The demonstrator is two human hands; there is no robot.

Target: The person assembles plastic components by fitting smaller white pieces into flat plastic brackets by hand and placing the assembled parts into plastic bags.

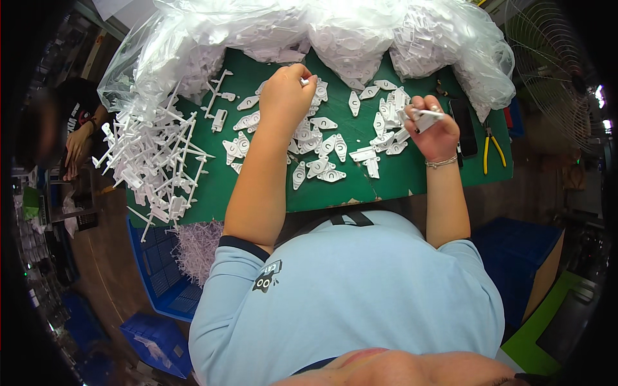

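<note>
Two white parts are held, one per hand; clock is centred on the white plates (pixel 324 123) spread mid-table. Left hand (pixel 288 93) is placed at 11 o'clock over the plates' edge; a small white piece (pixel 304 82) is pinched between thumb and fingers, mostly hidden. Right hand (pixel 434 132) is raised at 3 o'clock, palm partly up; a white elongated part (pixel 426 116) is gripped in curled fingers, exact shape can't be told. A thin bracelet (pixel 441 162) is worn on that wrist. At the right hand's 8 o'clock, a few white rectangular parts (pixel 368 158) are laid on the green table (pixel 399 177). A tangled pile of white sprues (pixel 151 154) is heaped at 9. The far edge, 10 to 2, is lined with clear plastic bags (pixel 351 45) filled with white parts. Farther out at 3, a black phone-like slab (pixel 475 135) and yellow-handled pliers (pixel 486 154) are set side by side. Between 7 and 8, thin white pieces (pixel 201 248) are held in a blue crate (pixel 153 273) below table level.
</note>
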